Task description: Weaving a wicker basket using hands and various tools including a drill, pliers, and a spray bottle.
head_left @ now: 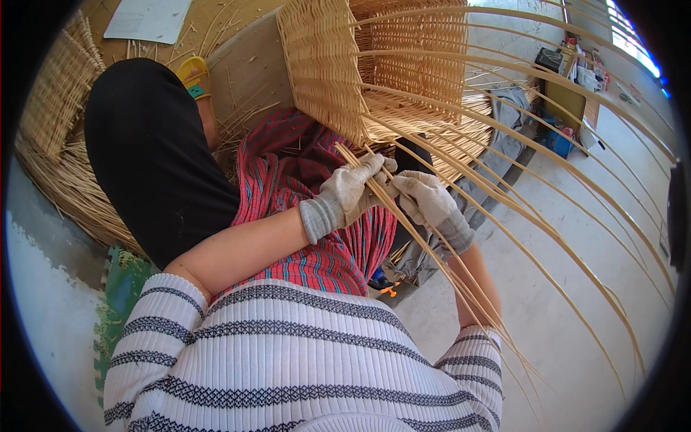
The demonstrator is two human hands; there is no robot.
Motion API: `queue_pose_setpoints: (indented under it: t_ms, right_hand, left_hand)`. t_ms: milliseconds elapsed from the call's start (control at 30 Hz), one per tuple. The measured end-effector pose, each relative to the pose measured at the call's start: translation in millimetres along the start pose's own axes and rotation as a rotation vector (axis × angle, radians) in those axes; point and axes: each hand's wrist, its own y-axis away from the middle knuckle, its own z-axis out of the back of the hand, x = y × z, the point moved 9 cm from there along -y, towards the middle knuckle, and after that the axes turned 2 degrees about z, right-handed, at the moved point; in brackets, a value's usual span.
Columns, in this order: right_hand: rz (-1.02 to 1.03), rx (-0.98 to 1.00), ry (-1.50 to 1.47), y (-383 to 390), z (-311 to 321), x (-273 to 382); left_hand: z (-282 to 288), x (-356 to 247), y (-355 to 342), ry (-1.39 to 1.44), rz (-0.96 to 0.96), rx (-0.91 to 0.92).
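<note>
Over my lap, my left hand in a pale work glove is closed around a small bunch of thin wicker rods. The rods slant down past my right forearm. Close beside it, my right hand, gloved too, has its fingers pinched together at the bunch; which strand it grips is hidden. Just beyond my hands stands a partly woven wicker basket, tilted with its opening to the right. Long bare stakes fan out from its edge across the right side. A red plaid cloth covers my lap.
At the left lie woven wicker and a heap of loose rods. A white sheet and scattered offcuts are on the floor at the far left. A yellow slipper is by my leg. Boxes and a blue container stand far right.
</note>
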Motion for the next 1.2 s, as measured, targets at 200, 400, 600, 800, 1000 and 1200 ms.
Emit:
queue_pose_setpoints:
  t_ms: [200,400,600,800,1000,1200]
  right_hand:
    - [-0.024,0.036,-0.001,-0.7,-6.4,3.8]
    - [-0.091,0.027,-0.084,0.2,-4.4,0.9]
    - [-0.116,0.023,-0.145,-10.3,-14.4,3.3]
    - [-0.086,-0.038,-0.11,-24.5,-23.5,7.7]
    - [-0.097,-0.138,0.064,-30.0,-9.2,-0.1]
    - [-0.08,-0.065,-0.051,-35.7,-14.4,-4.0]
  left_hand:
    - [0.6,-2.2,-4.5,0.069,-0.076,0.045]
    - [4.0,-3.2,-2.7,-0.042,-0.006,-0.035]
    - [4.7,1.3,-8.8,0.0,-0.018,-0.023]
    - [1.3,5.0,-17.4,0.191,-0.008,0.048]
    - [2.3,1.1,-11.5,0.3,-0.041,0.026]
    - [-1.1,-2.2,-6.6,0.384,-0.037,0.007]
